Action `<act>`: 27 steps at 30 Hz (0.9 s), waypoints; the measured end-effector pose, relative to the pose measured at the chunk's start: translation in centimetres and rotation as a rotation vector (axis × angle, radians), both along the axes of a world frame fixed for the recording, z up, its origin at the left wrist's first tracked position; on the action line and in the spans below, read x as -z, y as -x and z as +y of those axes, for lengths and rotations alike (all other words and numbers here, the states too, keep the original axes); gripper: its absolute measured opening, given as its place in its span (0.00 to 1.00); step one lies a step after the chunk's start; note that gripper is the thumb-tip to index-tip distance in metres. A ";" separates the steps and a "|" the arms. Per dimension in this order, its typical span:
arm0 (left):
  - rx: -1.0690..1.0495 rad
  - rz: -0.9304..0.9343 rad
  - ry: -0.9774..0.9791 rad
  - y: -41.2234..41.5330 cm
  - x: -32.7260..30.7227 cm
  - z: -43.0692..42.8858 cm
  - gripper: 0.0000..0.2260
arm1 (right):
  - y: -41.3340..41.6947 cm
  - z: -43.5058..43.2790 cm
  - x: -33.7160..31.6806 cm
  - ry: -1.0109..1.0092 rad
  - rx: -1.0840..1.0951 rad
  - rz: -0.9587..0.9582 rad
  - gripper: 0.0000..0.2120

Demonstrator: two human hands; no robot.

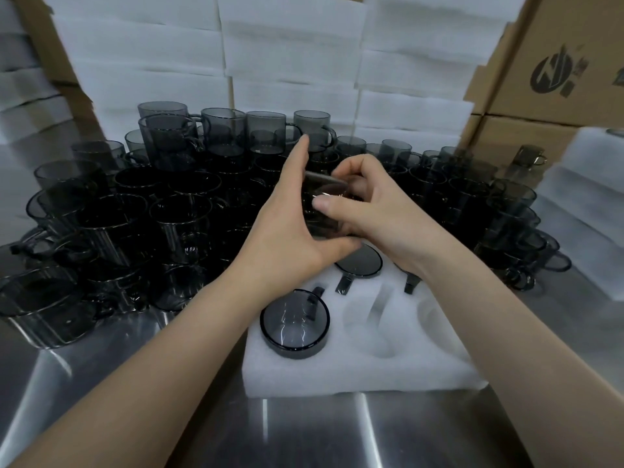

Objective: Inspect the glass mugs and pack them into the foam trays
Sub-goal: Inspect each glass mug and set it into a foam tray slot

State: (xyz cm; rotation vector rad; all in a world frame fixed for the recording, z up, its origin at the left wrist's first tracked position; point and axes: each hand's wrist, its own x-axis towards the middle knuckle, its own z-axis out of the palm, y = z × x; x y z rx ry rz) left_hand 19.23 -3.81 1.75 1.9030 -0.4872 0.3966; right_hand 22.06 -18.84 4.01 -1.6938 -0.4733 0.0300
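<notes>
Both hands are up over the foam tray (337, 376), and between them I see one dark glass mug (326, 211), held clear of the tray and tilted.
Left hand (287, 228): palm against the mug's left side, thumb hooked under its lower end, index finger straight and pointing up. I can't see its other fingers behind the glass.
Right hand (374, 211): fingers curled round the far side, thumb pressed flat on the near wall. It has a firm grip.

The foam tray sits on the steel tabletop (337, 434), near its front edge.
- The front-left pocket holds a seated mug (294, 324), with the handle pointing away from me.
- The back-middle pocket also holds one (359, 263), partly under the left hand, with its handle toward me.
- For the back-right pocket I only see a handle (410, 285) poking out below the right wrist; the rest is hidden.
- Two front pockets (369, 325) show bare foam.

Loose mugs (135, 211) crowd the tabletop to the left of and behind the tray, some stacked two high, and more run along the right side (513, 211).
Stacked foam sheets (290, 45) form a wall at the back, cardboard boxes (557, 62) stand upper right, and another foam pile (587, 204) is at the right edge.
</notes>
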 end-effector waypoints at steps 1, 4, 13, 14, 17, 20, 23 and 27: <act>-0.018 0.022 -0.005 0.0 0.0 -0.1 0.50 | 0.0 0.1 0.1 0.039 0.026 -0.037 0.22; -0.064 -0.020 -0.079 -0.1 0.1 0.0 0.37 | 0.0 0.4 0.1 0.173 0.063 -0.158 0.27; -0.128 -0.154 -0.055 0.4 -0.3 -0.2 0.23 | 0.6 0.7 0.0 0.316 0.175 -0.375 0.17; -0.123 -0.161 -0.053 0.5 -0.4 -0.2 0.23 | 0.6 0.7 -0.1 0.257 0.179 -0.355 0.15; -0.090 -0.197 -0.068 0.9 -0.6 -0.2 0.22 | 0.6 0.4 -0.6 0.038 0.128 -0.167 0.14; -0.063 -0.252 -0.079 1.1 -0.9 -0.2 0.23 | 0.6 0.2 -1.0 -0.073 0.089 -0.054 0.15; -0.050 -0.320 -0.104 1.2 -0.8 -0.3 0.26 | 0.6 0.1 -1.2 -0.195 0.060 0.040 0.14; -0.014 -0.342 -0.101 1.1 -0.7 -0.2 0.31 | 0.4 -0.1 -1.6 -0.311 -0.079 0.272 0.16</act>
